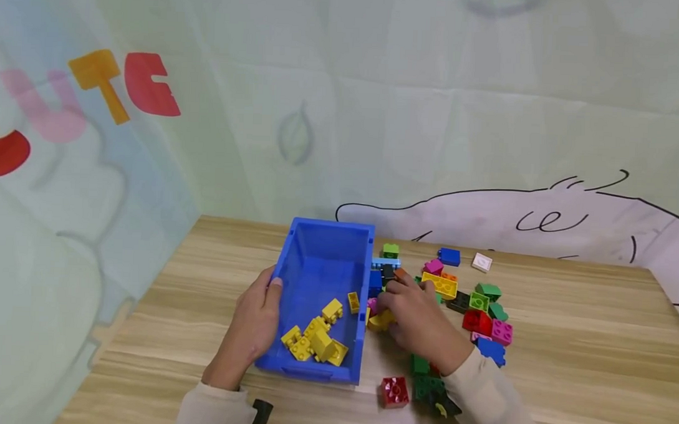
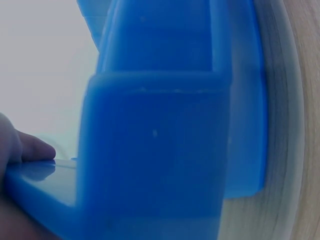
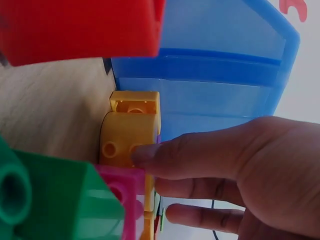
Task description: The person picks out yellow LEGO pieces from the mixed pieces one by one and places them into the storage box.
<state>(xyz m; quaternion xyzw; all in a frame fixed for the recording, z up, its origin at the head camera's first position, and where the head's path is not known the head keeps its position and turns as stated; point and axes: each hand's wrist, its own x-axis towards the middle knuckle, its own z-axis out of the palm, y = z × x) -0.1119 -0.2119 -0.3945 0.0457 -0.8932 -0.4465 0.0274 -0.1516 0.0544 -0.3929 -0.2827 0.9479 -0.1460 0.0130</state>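
A blue plastic bin [image 1: 324, 236] stands on the wooden table, with several yellow bricks [image 1: 315, 336] inside toward its near end. My left hand [image 1: 254, 321] grips its left wall, thumb over the rim; the left wrist view is mostly blue plastic [image 2: 155, 150]. Just right of the bin, my right hand [image 1: 420, 314] is among loose toy bricks. In the right wrist view, its thumb lies on a rounded yellow brick [image 3: 125, 132] and the fingers reach the brick's edge, pinching it. Another yellow brick [image 3: 140, 97] sits behind that one, against the bin.
Mixed bricks spread right of the bin: a red brick [image 1: 395, 392] at the near side, dark green bricks [image 1: 427, 386] by the right sleeve, a blue brick [image 1: 449, 257] and a white brick [image 1: 482, 262] farther back. A printed cloth [image 1: 404, 127] hangs behind the table.
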